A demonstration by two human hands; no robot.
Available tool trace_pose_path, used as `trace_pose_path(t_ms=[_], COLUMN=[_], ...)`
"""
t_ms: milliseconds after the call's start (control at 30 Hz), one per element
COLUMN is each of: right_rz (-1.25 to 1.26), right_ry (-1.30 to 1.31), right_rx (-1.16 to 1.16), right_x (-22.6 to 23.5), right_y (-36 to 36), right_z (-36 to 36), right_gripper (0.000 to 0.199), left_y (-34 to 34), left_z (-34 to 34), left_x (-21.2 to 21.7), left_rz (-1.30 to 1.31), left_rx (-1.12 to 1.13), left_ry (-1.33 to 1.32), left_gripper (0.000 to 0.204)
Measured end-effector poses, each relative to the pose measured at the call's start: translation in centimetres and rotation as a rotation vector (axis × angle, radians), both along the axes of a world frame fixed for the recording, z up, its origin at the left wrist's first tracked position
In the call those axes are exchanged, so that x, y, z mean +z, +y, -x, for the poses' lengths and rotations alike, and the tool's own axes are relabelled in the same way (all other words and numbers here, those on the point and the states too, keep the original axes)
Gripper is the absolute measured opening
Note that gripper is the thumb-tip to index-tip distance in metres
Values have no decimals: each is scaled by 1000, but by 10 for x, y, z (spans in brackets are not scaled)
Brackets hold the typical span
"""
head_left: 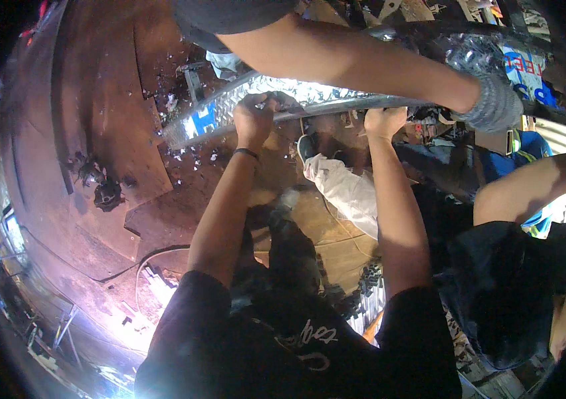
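A long metal frame (336, 104) lies crosswise ahead of me, with a shiny diamond-patterned metal sheet (286, 87) inside it. My left hand (254, 120) is closed on the frame's near rail, towards its left end. Further right, my right hand (385, 122) has its fingers curled round the same rail. A co-worker's bare forearm (376, 63) reaches over the frame from the top. That person's grey-gloved hand (498, 103) rests at the frame's right part; its fingers are hard to make out.
Rusty metal plates (97, 86) cover the left side, with a dark lump (107, 195) on them. A cable (150, 256) runs near a bright glare at lower left. Another person in dark clothes (496, 286) is close on my right. A shoe (307, 147) and pale trouser leg (343, 189) lie below the frame.
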State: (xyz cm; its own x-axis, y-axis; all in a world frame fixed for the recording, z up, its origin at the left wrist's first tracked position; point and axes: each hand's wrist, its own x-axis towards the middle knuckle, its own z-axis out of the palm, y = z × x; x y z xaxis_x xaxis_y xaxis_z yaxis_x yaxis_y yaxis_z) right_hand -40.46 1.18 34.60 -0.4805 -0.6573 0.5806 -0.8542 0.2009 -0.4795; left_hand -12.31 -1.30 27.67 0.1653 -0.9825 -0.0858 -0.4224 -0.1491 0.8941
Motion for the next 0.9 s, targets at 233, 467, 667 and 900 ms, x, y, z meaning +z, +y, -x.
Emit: trace_pose_path(t_ms=[233, 467, 667, 900], right_rz=[-7, -8, 20, -44], right_ry=[-110, -104, -40, -24], right_rx=[-10, -34, -37, -25], right_x=[-3, 6, 2, 2], right_y=[0, -1, -2, 3], right_z=[5, -2, 0, 2], right_gripper=[34, 40, 34, 29], left_y=[-7, -17, -18, -11], left_z=[12, 25, 25, 18], left_x=[27, 28, 13, 3], left_rz=[14, -56, 15, -39], left_rx=[-116, -150, -235, -104], left_ry=[-207, -346, -310, -71], left_gripper=[28, 34, 35, 28])
